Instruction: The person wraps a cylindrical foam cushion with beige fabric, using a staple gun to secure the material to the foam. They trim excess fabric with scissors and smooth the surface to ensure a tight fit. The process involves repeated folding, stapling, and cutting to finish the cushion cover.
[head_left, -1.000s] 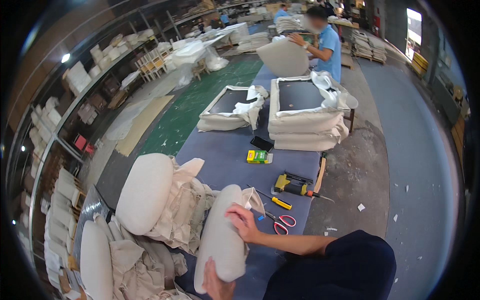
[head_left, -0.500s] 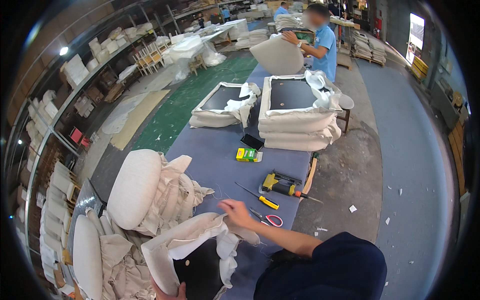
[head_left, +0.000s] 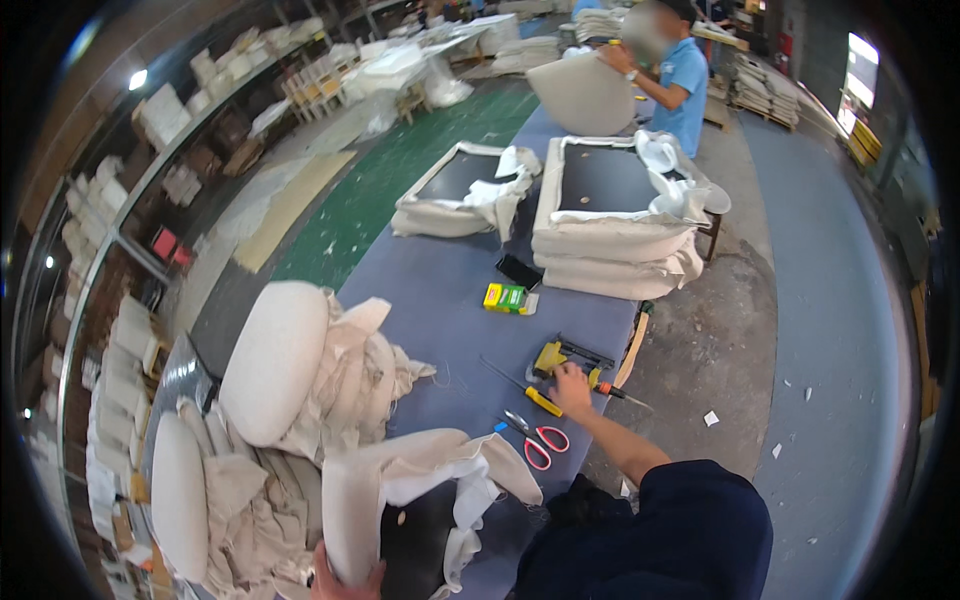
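On the blue counter (head_left: 440, 300) lie 1 yellow-and-black staple gun (head_left: 566, 357), 1 yellow-handled screwdriver (head_left: 523, 388), 1 pair of red-handled scissors (head_left: 535, 440) and 1 small green-and-yellow box (head_left: 505, 297), a flat rectangle at 12 o'clock from the screwdriver, with a dark flat object just beyond it.

The right hand (head_left: 572, 389) is stretched out and rests against the staple gun's near end, fingers curled over it; whether it has closed around the tool cannot be told. The gun sits near the counter's 3 o'clock edge, its long axis running from 9 to 3 o'clock, tipped slightly toward 4. The screwdriver runs from 10 to 4 o'clock.

The left hand (head_left: 345, 583) clasps the lower edge of 1 seat cushion (head_left: 400, 500) at 6 o'clock, its beige cover loose and its dark underside facing up. 2 covered cushions (head_left: 270, 360) lie at 9 o'clock. 2 stacks of upturned seat frames (head_left: 610, 235) stand at 12 o'clock, where another person (head_left: 680, 80) holds 1 more cushion.
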